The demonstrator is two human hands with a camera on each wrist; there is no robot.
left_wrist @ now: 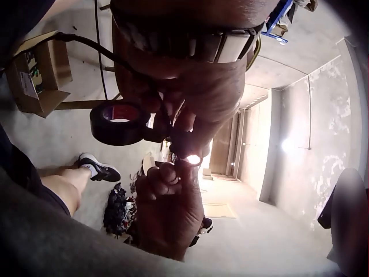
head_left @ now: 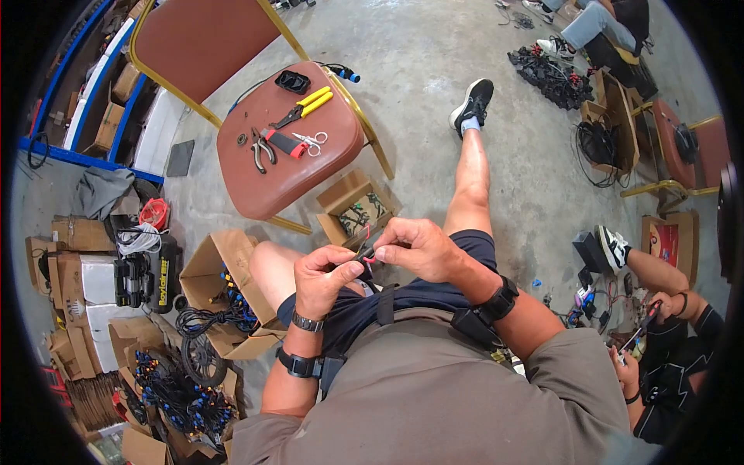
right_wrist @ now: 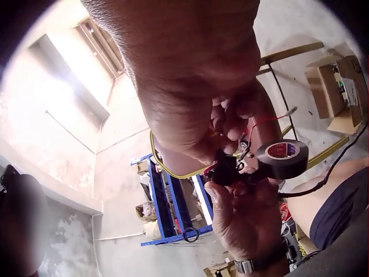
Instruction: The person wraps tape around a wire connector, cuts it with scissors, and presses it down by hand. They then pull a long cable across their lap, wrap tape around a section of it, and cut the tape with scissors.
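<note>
A: Where are the hands?

B: Near the middle of the head view. The left hand (head_left: 319,283) has its thumb and fingers pinching a small, dark black-wrapped part (right_wrist: 226,168). The right hand (head_left: 418,246) comes in from the other side, fingers bent, its thumb and forefinger pinching at the same part.

A: So that part sits between them?

B: Yes, right between the fingertips. A thin red wire (right_wrist: 264,120) sticks out beside it. Its exact shape I can't tell, because the fingers cover much of it.

A: And the round thing?

B: A roll of glossy black tape (right_wrist: 295,166) with a red and blue label inside its core. In the right wrist view it's right of centre, beside the left hand's fingers, joined to the part by a dark strip. A black cable (right_wrist: 323,183) runs off toward the right edge.

A: What's on the chair?

B: The reddish-brown padded chair (head_left: 252,186), upper left of the head view, carries yellow-handled pliers (head_left: 315,101), a red-and-black-handled tool (head_left: 287,145), dark-handled pliers (head_left: 264,155) and small silver scissors (head_left: 313,144). A black open-topped holder (head_left: 293,82) lies above them.

A: Anything below it?

B: An open cardboard box (head_left: 335,230) of small parts, on the grey concrete floor (head_left: 403,101).
</note>
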